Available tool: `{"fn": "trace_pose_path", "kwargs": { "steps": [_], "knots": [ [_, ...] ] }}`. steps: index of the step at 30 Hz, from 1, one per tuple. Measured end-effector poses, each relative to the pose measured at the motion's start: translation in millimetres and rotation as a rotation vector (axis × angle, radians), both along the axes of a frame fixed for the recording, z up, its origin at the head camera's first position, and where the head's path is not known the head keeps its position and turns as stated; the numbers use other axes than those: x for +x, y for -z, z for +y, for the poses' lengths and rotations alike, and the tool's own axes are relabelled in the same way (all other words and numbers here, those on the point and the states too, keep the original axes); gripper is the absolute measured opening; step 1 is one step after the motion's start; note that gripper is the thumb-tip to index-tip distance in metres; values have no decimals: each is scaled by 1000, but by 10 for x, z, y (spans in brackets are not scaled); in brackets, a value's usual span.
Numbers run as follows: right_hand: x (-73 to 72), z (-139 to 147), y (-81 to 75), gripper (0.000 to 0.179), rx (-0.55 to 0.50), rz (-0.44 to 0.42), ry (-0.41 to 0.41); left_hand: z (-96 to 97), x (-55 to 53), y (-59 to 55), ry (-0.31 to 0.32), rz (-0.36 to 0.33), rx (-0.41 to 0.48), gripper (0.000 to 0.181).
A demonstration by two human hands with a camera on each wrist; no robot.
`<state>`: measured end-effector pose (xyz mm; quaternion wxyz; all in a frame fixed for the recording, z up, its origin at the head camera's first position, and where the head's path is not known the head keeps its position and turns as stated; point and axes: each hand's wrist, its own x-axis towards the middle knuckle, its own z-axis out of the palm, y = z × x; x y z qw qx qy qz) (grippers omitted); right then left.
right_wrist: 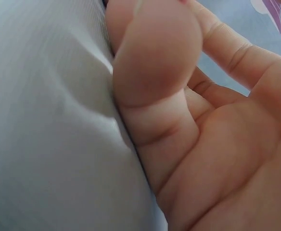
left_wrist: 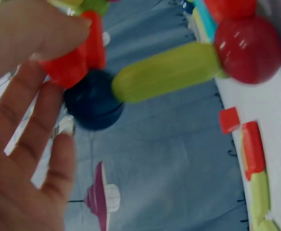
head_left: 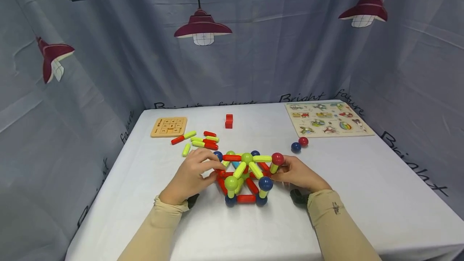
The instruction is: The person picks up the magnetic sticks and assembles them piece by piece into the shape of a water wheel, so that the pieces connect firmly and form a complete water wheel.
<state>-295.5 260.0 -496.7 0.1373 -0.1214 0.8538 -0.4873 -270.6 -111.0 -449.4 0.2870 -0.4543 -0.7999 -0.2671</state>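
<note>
A building-toy frame of coloured rods and balls (head_left: pixel 246 199) stands on the table between both hands. My left hand (head_left: pixel 193 174) is at its left side. In the left wrist view, the thumb and fingers pinch a red rod (left_wrist: pixel 66 70) beside a dark blue ball (left_wrist: pixel 93 100); a yellow-green rod (left_wrist: pixel 167 72) runs from that ball to a red ball (left_wrist: pixel 249 49). My right hand (head_left: pixel 299 174) grips the frame's right side low down, under another red ball (head_left: pixel 277 158). The right wrist view shows curled fingers (right_wrist: pixel 155 53), but hides most of what they hold.
Loose red and yellow-green rods (head_left: pixel 204 144) lie at the back left, near a wooden number puzzle (head_left: pixel 168 127). A red block (head_left: pixel 229 121) stands at the back. Right of it are a loose blue ball (head_left: pixel 295 147), a red ball (head_left: pixel 303 141) and a picture board (head_left: pixel 328 120).
</note>
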Motion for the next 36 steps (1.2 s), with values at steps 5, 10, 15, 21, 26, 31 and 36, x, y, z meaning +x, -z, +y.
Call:
{"fn": "trace_pose_path", "kwargs": {
  "steps": [5,10,15,21,26,31,36],
  "knots": [
    [-7,-4,6,38,1,2,-6,107,22,38,12,112,-54,39],
    [-3,0,0,40,-2,-8,-2,116,7,46,11,121,-38,37],
    [-4,2,4,40,-2,-7,0,132,5,50,29,115,-22,34],
    [-14,-10,0,39,3,-10,3,135,17,49,3,68,-18,48],
    [-26,-32,-24,41,7,-3,-5,17,-70,90,-220,-266,-28,95],
    [12,-16,-26,46,16,-28,27,-101,-293,261,-449,-665,-1,90],
    [16,-18,-24,47,14,-22,19,-178,-401,408,-704,-839,-104,82]
  ]
}}
